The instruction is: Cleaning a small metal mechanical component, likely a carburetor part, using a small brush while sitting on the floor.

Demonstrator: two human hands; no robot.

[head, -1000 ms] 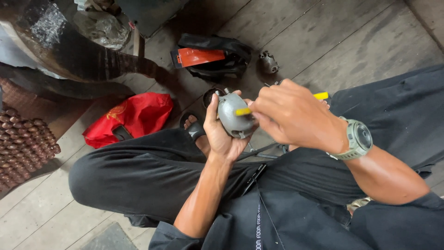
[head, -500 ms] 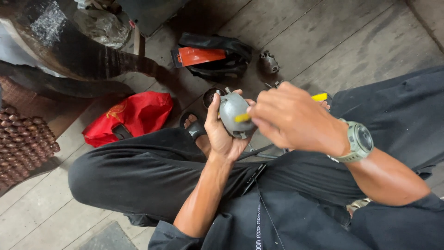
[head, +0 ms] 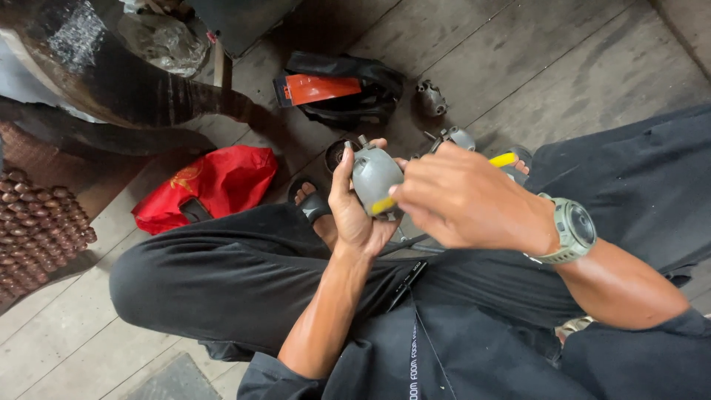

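My left hand [head: 349,209] cups a rounded grey metal part [head: 374,178] with small studs on its top, held over my crossed legs. My right hand [head: 466,204] is closed around a yellow-handled tool [head: 503,159]; its yellow tip [head: 383,205] rests against the front of the grey part. A green-grey watch [head: 574,230] sits on my right wrist. My foot in a black sandal [head: 315,205] shows just left of the left hand.
On the plank floor lie a red bag [head: 207,185], a black pouch with an orange panel [head: 326,92], and two more grey metal parts [head: 432,98] [head: 458,137]. A dark curved metal body [head: 111,81] and a brown beaded mat [head: 37,226] are at left.
Both hands hold the same grip. The right hand and tool shifted only slightly against the grey part; the view has moved a little.
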